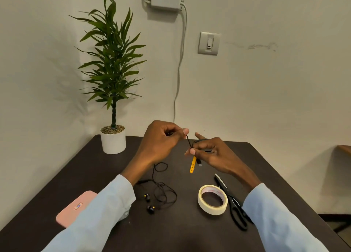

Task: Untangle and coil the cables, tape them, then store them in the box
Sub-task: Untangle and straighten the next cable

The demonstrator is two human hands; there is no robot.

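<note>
A thin black cable (188, 140) runs between both hands above the dark table (171, 232). My left hand (161, 141) pinches one end of it between thumb and fingers. Loops of the same cable are wound round the fingers of my right hand (210, 153), which grips them; a yellow strap (193, 165) and a plug (199, 162) hang below that hand. Black earphones (161, 193) with a tangled cord lie on the table under my left forearm. A roll of cream tape (212, 199) lies flat near my right forearm. The pink box (76, 208) sits closed at the left, partly hidden by my sleeve.
Black scissors (232, 202) lie right of the tape, partly under my right sleeve. A potted plant (113, 138) in a white pot stands at the table's far left corner. The wall behind carries a light switch (208, 43) and a hanging white cord (179, 62).
</note>
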